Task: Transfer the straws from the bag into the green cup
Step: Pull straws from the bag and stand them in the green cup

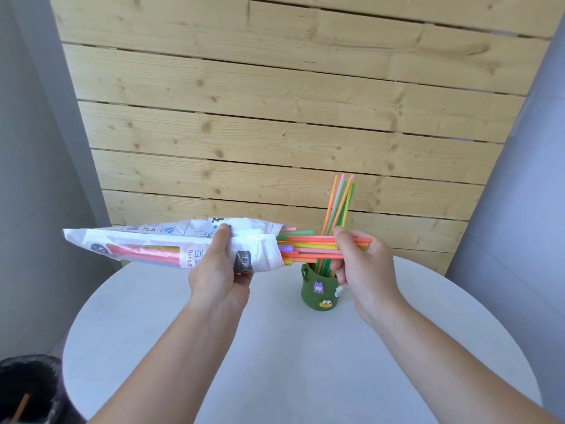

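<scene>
A white plastic straw bag (146, 243) lies level in the air above the table, gripped near its open right end by my left hand (218, 270). Several bright straws (312, 244) stick out of its mouth toward the right. My right hand (360, 264) pinches the free ends of that bundle between thumb and fingers. Just below and behind them stands the green cup (319, 290) with small cartoon charms on its side. Several orange, pink and green straws (339, 203) stand upright in it, leaning slightly right.
The cup rests on a round white table (275, 356). A wooden plank wall (275, 117) rises behind it. A black-lined bin (27, 390) with an orange stick inside sits at the lower left, beside the table.
</scene>
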Demonstrator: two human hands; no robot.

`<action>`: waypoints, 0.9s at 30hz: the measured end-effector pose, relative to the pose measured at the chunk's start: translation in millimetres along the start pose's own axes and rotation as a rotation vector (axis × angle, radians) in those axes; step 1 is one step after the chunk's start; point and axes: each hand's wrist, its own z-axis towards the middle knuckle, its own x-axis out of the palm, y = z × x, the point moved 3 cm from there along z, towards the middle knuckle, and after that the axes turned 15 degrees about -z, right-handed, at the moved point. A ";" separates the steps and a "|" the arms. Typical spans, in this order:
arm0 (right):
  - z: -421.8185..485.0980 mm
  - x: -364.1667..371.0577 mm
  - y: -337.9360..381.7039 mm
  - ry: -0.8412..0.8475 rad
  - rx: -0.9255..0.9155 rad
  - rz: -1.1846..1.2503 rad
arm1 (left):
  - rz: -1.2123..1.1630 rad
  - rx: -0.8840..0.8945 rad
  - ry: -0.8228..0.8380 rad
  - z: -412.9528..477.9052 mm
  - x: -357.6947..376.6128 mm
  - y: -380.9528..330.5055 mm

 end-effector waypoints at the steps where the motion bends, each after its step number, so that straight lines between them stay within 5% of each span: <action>1: 0.6 -1.6 -0.3 -0.004 0.001 0.008 | -0.002 0.005 -0.001 0.5 -0.2 -1.2; 10: 2.0 0.8 -5.3 0.093 0.052 -0.064 | 0.004 0.000 -0.028 -0.6 -4.5 1.6; 17: 11.4 -12.5 0.7 -0.068 0.040 0.033 | -0.013 0.001 -0.038 5.0 -1.5 -3.4; 27: 21.9 -15.7 -9.7 0.006 0.106 -0.025 | 0.005 -0.011 -0.042 5.4 -0.4 6.0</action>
